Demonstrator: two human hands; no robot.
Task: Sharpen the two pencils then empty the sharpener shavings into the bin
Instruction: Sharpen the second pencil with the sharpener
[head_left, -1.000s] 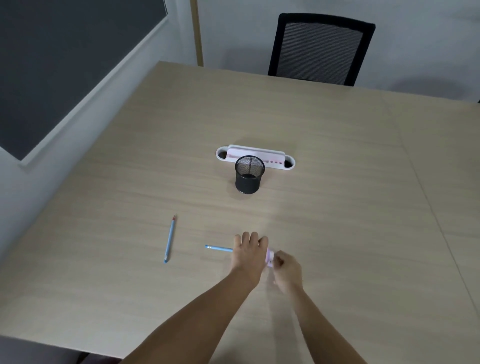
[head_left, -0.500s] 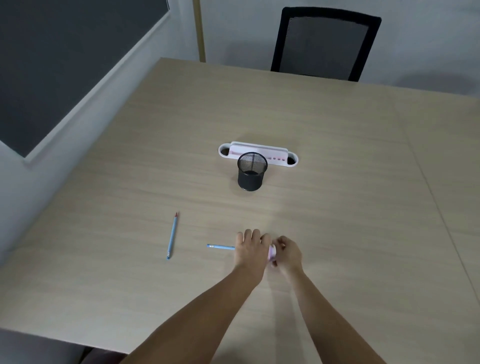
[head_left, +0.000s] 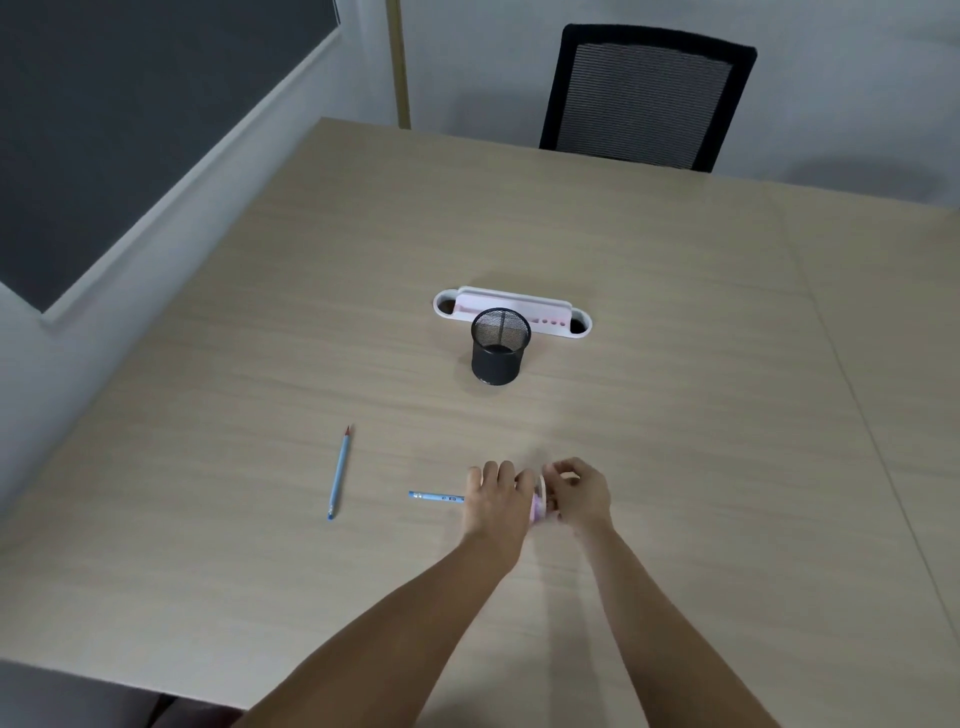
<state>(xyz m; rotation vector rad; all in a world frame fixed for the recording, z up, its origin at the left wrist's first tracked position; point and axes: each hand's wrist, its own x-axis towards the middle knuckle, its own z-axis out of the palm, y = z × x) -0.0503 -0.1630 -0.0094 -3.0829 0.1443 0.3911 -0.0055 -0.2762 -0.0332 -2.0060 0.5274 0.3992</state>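
Observation:
A blue pencil (head_left: 436, 497) lies level, its back end sticking out left of my left hand (head_left: 493, 501), which grips it. Its tip end goes into a small pink sharpener (head_left: 538, 506) that shows between my two hands. My right hand (head_left: 582, 493) holds the sharpener with curled fingers. A second blue pencil (head_left: 339, 472) with a sharpened reddish tip lies loose on the table to the left. A black mesh bin (head_left: 498, 347) stands upright beyond my hands.
A white and pink desk organiser (head_left: 511, 306) sits just behind the bin. The wooden table (head_left: 675, 415) has a seam on its right side. A black office chair (head_left: 644, 98) stands at the far edge. The table's near edge runs at lower left.
My right hand has shifted up and closer to my left hand around the sharpener. The pencil stays about where it was. The camera tilted slightly.

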